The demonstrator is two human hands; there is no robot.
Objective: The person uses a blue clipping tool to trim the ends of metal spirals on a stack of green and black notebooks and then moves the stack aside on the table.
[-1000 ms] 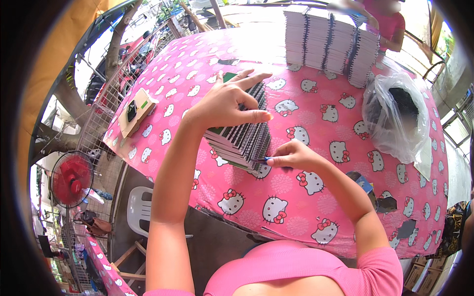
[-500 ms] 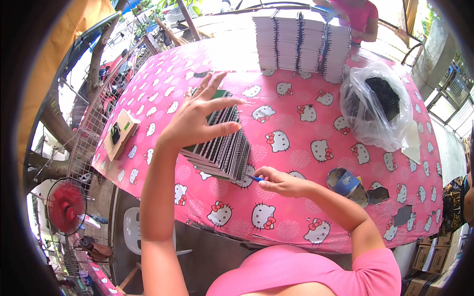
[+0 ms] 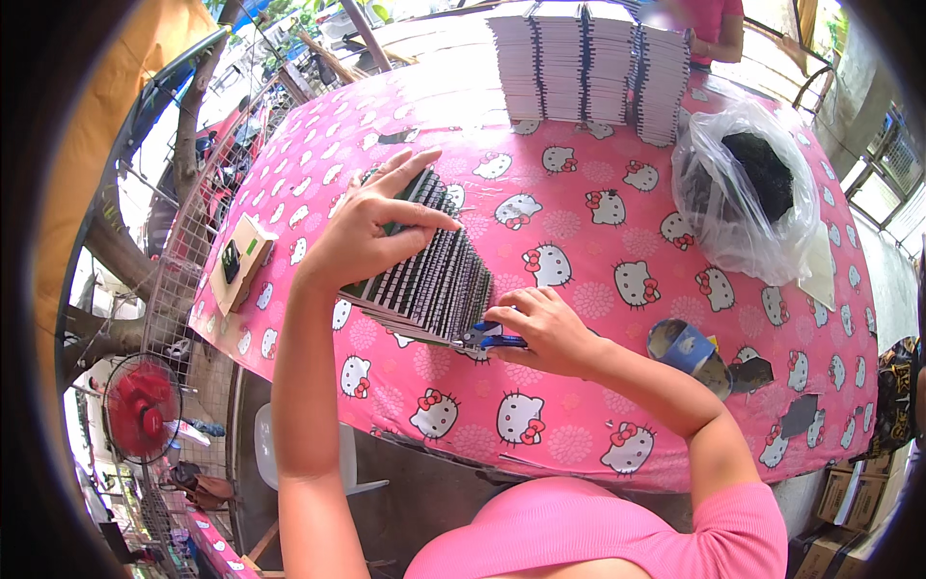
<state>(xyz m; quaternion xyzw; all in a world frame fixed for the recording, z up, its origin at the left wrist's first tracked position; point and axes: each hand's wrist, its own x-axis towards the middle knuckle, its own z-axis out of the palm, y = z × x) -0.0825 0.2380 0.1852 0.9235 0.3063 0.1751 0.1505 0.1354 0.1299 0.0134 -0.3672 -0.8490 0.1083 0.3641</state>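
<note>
The notebook pile (image 3: 434,289) on the bench (image 3: 579,434) seems unfinished (how much remains, I cannot tell); the left hand (image 3: 371,227) is over it, fingers apart; the right hand (image 3: 545,333) has fingers clamped on a blue-handled tool (image 3: 506,341) near its corner; taller stacks (image 3: 564,68), maybe finished, stand behind.

This looks like a makeshift, half-open workshop. Daylight comes in around a tree trunk (image 3: 190,121) and a yellow-orange sheet (image 3: 125,77) at ten o'clock, with wire mesh (image 3: 178,275) at nine. The counter (image 3: 569,444), under a pink cartoon-print cover, bears a pile of spiral-bound books (image 3: 434,285) at its centre and taller stacks (image 3: 588,72) at one o'clock. A red fan (image 3: 143,407) stands at eight o'clock, cardboard boxes (image 3: 849,497) at four.
</note>
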